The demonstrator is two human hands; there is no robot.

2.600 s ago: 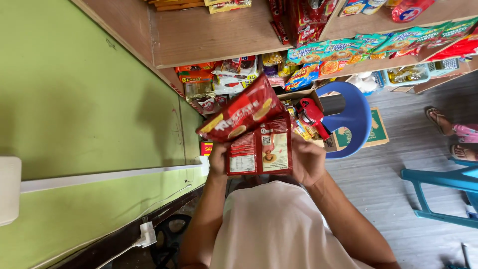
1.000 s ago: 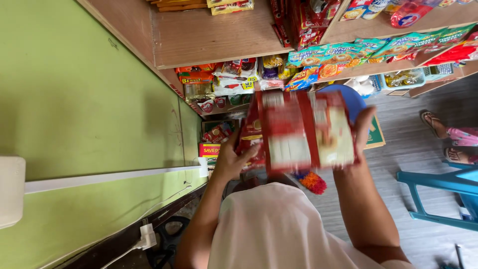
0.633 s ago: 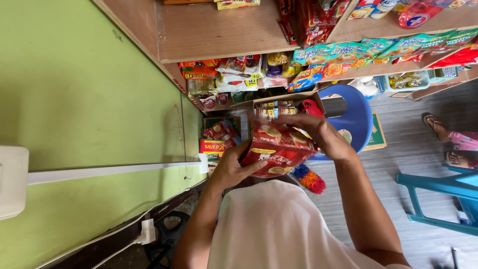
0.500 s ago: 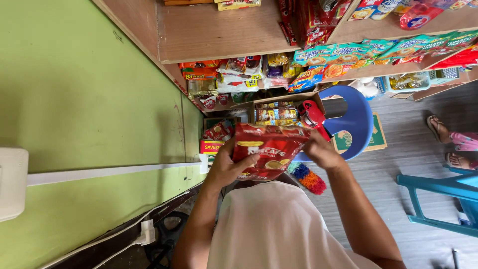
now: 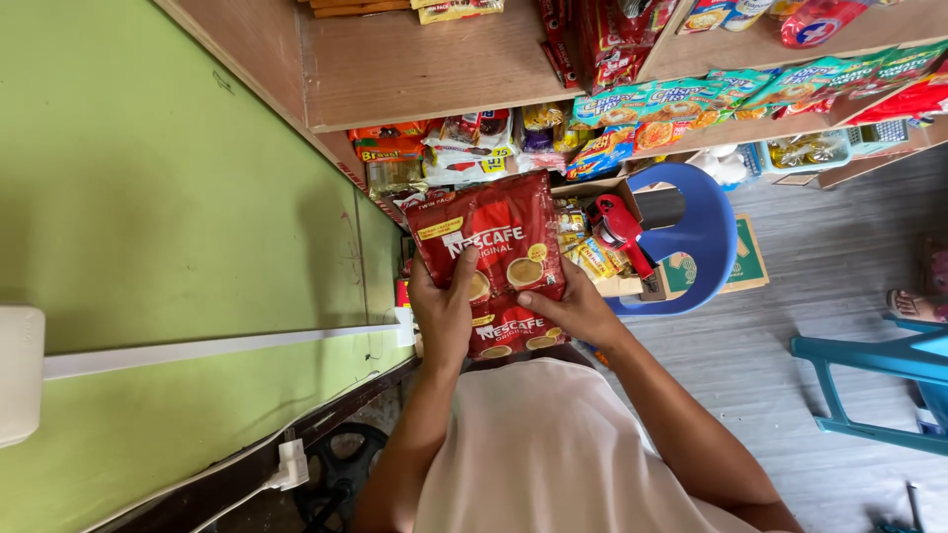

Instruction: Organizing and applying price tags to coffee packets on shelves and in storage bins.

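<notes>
Both my hands hold a stack of red instant-coffee packets in front of my chest, front side facing the camera, with pictures of coffee cups on them. My left hand grips the left edge, thumb lying across the front. My right hand holds the lower right corner, thumb on the front. A second red packet shows beneath the top one.
Wooden shelves full of snack packets run above. A blue plastic chair holds an open cardboard box with small packets and a red tape dispenser. A teal chair stands at right. A green wall fills the left. Someone's foot shows at the right edge.
The packets were turned over from their white backs to their red fronts and drawn closer to my chest. My hands shifted their grip to the lower edges.
</notes>
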